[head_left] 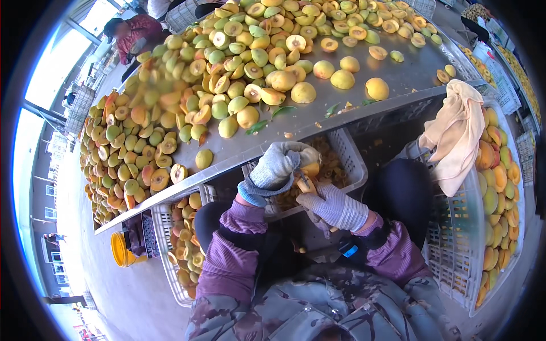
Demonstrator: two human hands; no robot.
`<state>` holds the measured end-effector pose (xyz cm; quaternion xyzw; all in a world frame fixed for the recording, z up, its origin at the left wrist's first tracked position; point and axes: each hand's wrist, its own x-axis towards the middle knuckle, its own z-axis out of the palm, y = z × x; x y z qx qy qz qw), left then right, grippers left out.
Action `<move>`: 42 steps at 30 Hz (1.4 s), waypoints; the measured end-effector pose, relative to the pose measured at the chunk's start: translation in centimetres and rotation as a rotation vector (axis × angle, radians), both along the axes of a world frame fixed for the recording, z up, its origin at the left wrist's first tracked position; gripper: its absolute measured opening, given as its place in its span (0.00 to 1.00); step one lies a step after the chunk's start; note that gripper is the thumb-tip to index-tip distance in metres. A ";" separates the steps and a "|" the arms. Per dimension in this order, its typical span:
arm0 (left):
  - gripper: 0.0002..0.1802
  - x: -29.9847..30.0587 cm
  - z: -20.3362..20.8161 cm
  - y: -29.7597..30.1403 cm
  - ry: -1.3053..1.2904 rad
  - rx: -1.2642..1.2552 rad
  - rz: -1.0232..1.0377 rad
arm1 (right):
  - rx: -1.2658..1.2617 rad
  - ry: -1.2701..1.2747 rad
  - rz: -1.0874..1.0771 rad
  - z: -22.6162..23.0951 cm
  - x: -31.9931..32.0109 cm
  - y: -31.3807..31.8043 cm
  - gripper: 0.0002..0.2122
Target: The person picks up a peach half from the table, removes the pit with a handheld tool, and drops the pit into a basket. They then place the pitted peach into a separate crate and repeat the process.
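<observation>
My left hand (278, 167), in a grey-white knit glove, is closed around a yellow peach (310, 169) at the table's front edge. In my right hand (336, 208), also gloved, is a small hand tool (305, 183) with an orange-tan body; its working end is at the peach and cannot be made out. Both hands are close together above a grey crate (357, 165) holding brownish pits and scraps. Beyond them, a large heap of halved and whole peaches (227, 68) covers much of the metal table (335, 122).
Crates of peach halves stand at my left (169, 250) and right (455, 244). A beige cloth (458, 133) hangs over the right crate's rim. A yellow bucket (120, 250) sits on the floor at left. Another person (139, 37) sits beyond the table's far left.
</observation>
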<state>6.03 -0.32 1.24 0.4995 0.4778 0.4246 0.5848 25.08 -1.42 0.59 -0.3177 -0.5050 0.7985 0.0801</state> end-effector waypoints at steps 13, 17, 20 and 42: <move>0.36 4.8 -0.6 -1.1 -0.450 0.127 0.288 | 0.096 0.213 -0.242 0.5 -0.9 -1.6 0.12; 0.35 4.9 -0.7 -1.5 -0.517 0.110 0.155 | 0.122 0.166 -0.169 0.5 0.2 -1.3 0.13; 0.34 4.1 -1.3 -1.5 -0.546 0.103 0.030 | -0.075 0.155 -0.042 1.0 0.8 -1.1 0.10; 0.10 -11.3 4.5 -21.0 1.071 0.623 1.160 | -0.613 0.247 -0.205 -1.1 1.0 -0.7 0.12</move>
